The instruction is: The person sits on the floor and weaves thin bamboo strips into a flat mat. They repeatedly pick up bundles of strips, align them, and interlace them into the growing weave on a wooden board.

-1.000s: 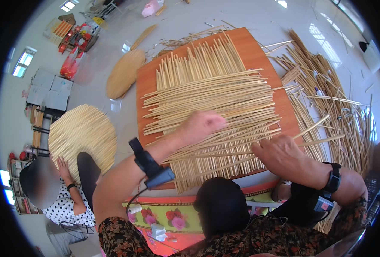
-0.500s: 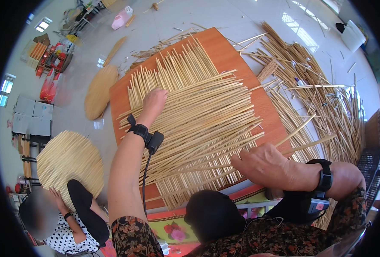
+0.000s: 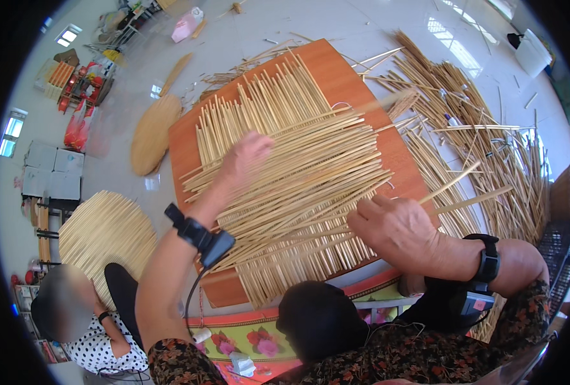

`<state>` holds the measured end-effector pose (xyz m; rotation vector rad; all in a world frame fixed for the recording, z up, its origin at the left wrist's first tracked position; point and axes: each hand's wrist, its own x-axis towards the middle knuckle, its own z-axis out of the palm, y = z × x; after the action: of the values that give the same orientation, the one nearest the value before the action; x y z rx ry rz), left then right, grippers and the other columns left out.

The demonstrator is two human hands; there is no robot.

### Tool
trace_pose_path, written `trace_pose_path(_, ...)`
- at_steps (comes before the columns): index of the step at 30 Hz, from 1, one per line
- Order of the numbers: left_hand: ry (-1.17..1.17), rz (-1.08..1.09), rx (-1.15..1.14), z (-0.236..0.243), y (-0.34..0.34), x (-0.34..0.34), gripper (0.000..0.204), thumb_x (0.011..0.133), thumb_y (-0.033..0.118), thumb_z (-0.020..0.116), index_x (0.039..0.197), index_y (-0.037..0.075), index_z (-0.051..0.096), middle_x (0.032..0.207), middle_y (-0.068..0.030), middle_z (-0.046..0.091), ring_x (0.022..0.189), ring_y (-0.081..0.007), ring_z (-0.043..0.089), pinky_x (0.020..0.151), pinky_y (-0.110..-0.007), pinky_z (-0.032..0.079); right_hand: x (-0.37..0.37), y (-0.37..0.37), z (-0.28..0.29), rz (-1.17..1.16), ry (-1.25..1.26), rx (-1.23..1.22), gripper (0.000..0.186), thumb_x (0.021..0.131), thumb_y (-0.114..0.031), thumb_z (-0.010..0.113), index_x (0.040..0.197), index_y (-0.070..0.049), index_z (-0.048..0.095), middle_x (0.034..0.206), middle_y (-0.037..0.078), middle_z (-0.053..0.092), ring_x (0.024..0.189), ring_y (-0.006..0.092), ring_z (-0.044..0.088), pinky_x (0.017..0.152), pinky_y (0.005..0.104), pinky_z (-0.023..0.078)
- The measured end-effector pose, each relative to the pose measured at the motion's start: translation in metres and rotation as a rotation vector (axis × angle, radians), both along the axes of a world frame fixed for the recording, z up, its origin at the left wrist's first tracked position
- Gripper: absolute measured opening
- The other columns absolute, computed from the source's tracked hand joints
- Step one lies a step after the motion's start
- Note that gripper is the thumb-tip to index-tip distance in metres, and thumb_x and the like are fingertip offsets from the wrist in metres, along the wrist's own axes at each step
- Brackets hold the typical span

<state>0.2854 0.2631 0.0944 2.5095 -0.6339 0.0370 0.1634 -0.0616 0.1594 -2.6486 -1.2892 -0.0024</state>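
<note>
Pale reed sticks lie in crossed layers on a square wooden board in front of me. My left hand, blurred by motion, is over the upper crosswise sticks toward the board's left. A blurred stick runs near the board's upper right; whether my left hand holds it I cannot tell. My right hand is closed, knuckles up, on long reed sticks at the lower right of the layers, their ends sticking out rightward past the board. Its fingertips are hidden.
Heaps of loose reeds cover the floor at right, beside a dark plastic crate. Round mats lie at upper left and lower left. A co-worker sits at that mat. Floral fabric runs below the board.
The view has shifted. My left hand moved forward across the sticks, then slightly rightward with blur. A stick at the upper right is now blurred. My right hand stays at the lower right.
</note>
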Motion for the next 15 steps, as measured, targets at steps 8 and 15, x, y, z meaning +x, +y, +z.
trace_pose_path(8, 0.804, -0.289, -0.213, 0.068, -0.077, -0.134, 0.026, 0.098, 0.013, 0.065, 0.121, 0.001, 0.069, 0.096, -0.0147, 0.074, 0.090, -0.0220, 0.072, 0.082, -0.036, 0.056, -0.010, 0.006, 0.015, -0.014, -0.076, 0.021, 0.013, 0.081, -0.017, 0.065, 0.089, -0.006, 0.064, 0.085, 0.004, 0.060, 0.089, 0.0227, 0.060, 0.066, 0.0342, 0.054)
trace_pose_path(15, 0.885, -0.161, -0.200, 0.028, -0.046, -0.090, 0.029, 0.101, 0.022, 0.064, 0.124, 0.007, 0.072, 0.104, -0.0082, 0.078, 0.089, -0.0149, 0.074, 0.088, -0.031, 0.058, -0.025, -0.001, -0.002, 0.012, 0.024, -0.308, 0.006, 0.084, -0.014, 0.065, 0.082, -0.009, 0.062, 0.077, 0.004, 0.065, 0.072, 0.0214, 0.068, 0.057, 0.0351, 0.050)
